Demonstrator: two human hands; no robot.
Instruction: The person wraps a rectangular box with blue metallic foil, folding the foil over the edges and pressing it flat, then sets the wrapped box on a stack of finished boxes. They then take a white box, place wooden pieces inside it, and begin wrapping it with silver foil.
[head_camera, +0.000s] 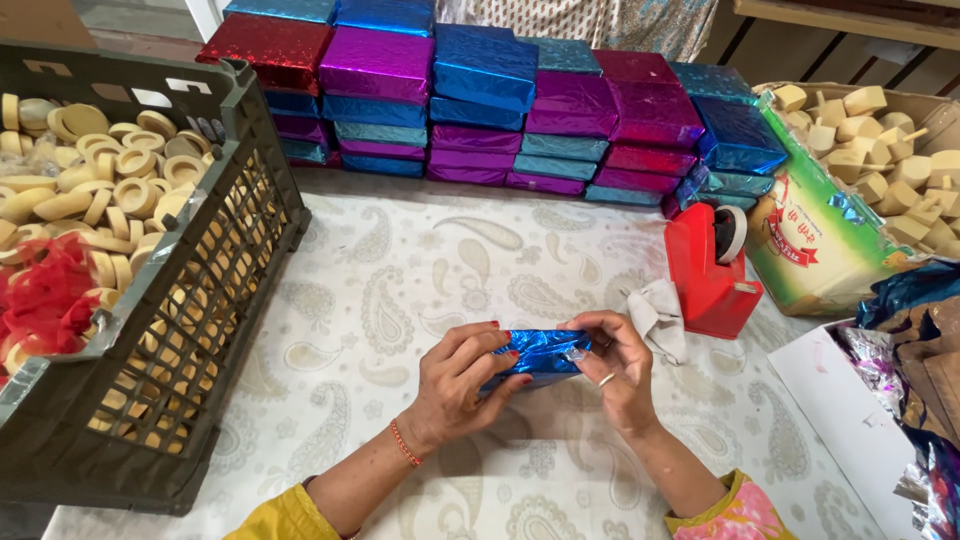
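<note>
Both hands, left hand (462, 378) and right hand (618, 362), grip a blue foil-wrapped block (540, 355) at lower centre above the paisley tablecloth (400, 280). Red tape dispenser (712, 270) stands right; dark crate (190, 300) of pale rings fills the left; foil packets (500, 100) stack behind.

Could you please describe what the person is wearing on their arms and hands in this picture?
The left hand has red-painted nails and a thin red-orange bracelet at the wrist; its forearm ends in a plain mustard-yellow sleeve. The right hand wears a silvery ring, and its yellow sleeve carries a pink floral print. Both forearms are otherwise bare.
</note>
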